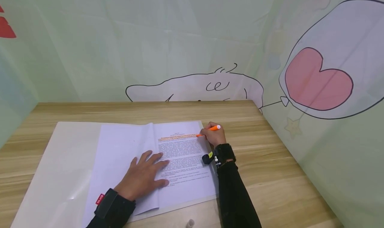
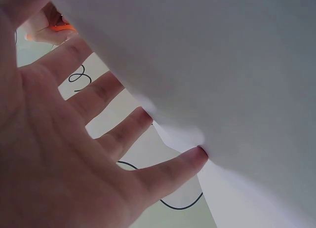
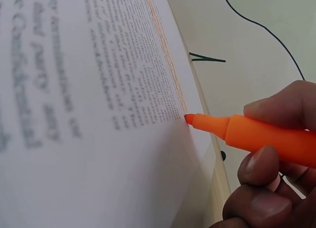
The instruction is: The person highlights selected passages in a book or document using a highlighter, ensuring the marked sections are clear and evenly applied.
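Observation:
My right hand [image 1: 213,136] pinches an orange highlighter [image 3: 271,136] between thumb and fingers. Its orange tip touches the right end of a text line near the top of the printed page [image 1: 187,191]. An orange highlighted band [image 1: 177,138] runs across the upper lines there. My left hand [image 1: 141,179] lies with fingers spread on the booklet, across the fold between the blank left page [image 1: 120,148] and the printed one. In the left wrist view, the fingertips [image 2: 195,159] press against the white paper.
A glossy white cover [image 1: 66,161] spreads left under the pages on a wood-grain table [image 1: 264,174]. One small greyish thing [image 1: 190,223] sits at the bottom edge of the head view. Behind the table hangs a pale green printed curtain [image 1: 186,31], with another side at right.

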`<state>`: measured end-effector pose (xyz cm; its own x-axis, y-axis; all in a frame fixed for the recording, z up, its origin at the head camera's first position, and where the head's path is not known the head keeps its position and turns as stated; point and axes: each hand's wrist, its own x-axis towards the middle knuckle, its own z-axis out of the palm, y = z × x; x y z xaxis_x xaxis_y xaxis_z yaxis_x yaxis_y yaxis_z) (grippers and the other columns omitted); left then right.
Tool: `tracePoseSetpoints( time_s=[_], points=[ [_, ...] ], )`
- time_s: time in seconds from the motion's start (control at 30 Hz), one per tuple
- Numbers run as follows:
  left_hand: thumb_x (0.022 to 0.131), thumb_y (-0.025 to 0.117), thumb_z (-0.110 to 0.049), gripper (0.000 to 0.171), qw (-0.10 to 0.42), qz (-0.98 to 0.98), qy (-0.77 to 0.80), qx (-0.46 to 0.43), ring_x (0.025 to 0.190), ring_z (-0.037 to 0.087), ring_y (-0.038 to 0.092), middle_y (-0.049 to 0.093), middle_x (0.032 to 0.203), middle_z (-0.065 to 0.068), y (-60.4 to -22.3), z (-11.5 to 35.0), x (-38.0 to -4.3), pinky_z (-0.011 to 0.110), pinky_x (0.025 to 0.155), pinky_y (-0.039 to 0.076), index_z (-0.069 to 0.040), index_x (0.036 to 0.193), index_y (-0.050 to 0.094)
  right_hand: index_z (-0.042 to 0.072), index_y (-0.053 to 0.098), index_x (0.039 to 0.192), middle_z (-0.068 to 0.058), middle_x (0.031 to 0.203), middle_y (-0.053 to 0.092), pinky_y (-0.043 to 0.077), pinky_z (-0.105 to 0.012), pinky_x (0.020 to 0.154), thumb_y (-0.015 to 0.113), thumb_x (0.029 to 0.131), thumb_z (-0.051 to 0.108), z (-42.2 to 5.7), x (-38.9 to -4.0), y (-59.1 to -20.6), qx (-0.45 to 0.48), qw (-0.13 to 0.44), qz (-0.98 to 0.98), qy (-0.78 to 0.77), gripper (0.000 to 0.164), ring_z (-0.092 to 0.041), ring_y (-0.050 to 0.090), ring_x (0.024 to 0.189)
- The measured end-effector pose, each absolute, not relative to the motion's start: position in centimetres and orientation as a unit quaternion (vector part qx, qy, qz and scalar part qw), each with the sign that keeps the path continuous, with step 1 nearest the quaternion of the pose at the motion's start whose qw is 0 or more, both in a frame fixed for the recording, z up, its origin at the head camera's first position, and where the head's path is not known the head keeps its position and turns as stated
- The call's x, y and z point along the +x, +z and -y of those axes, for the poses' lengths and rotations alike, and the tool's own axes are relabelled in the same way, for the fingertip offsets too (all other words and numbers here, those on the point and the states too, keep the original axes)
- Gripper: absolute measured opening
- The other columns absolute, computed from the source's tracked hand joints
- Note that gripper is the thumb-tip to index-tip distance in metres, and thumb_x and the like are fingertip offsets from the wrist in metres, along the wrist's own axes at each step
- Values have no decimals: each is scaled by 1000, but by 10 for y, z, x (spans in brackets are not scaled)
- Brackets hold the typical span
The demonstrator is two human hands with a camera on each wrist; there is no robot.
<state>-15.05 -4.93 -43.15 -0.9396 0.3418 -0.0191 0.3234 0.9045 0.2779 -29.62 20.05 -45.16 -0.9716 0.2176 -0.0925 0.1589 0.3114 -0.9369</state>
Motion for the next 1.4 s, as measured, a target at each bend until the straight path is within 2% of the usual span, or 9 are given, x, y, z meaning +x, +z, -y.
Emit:
tracePoseSetpoints(
  time_s=[0.5,0.73,0.83,0.97,1.17,1.4],
  points=[
    [78,81,-45,66,48,-975,135,168,141,44,32,50,149,10,-429,50,-149,76,106,29,-20,136,63,6,58,66,0,56,49,29,-26,44,75,74,0,-200,-299,-456,-115,29,800,588,19,-16,45,52],
    [78,81,-45,66,48,-976,131,169,141,44,32,48,150,10,-430,49,-148,75,106,29,-20,136,62,10,57,61,-1,58,50,27,-25,44,75,79,2,-200,-298,-449,-110,0,734,670,27,-17,43,51],
    [78,81,-45,65,46,-975,132,172,141,44,32,48,150,10,-429,49,-148,76,106,29,-21,136,62,10,59,63,-1,60,52,33,-26,49,75,82,4,-197,-295,-439,-86,2,722,686,26,-19,46,55],
    [78,81,-45,65,51,-976,128,168,141,43,33,49,150,9,-427,48,-149,76,106,30,-22,135,63,11,61,66,-2,62,57,37,-29,55,74,85,7,-178,-290,-428,-31,-4,720,693,23,-20,47,56],
    [78,81,-47,64,59,-975,132,169,140,42,34,50,148,9,-429,47,-152,77,105,30,-23,135,63,13,62,72,2,56,52,34,-23,47,76,85,10,-132,-281,-435,31,-72,730,679,19,-14,44,50],
    [77,82,-47,64,48,-976,131,168,140,40,35,52,147,8,-430,50,-151,75,104,33,-23,133,64,14,64,71,3,56,56,40,-22,48,80,81,14,-98,-275,-450,25,-69,762,643,19,-11,50,53]
  ],
)
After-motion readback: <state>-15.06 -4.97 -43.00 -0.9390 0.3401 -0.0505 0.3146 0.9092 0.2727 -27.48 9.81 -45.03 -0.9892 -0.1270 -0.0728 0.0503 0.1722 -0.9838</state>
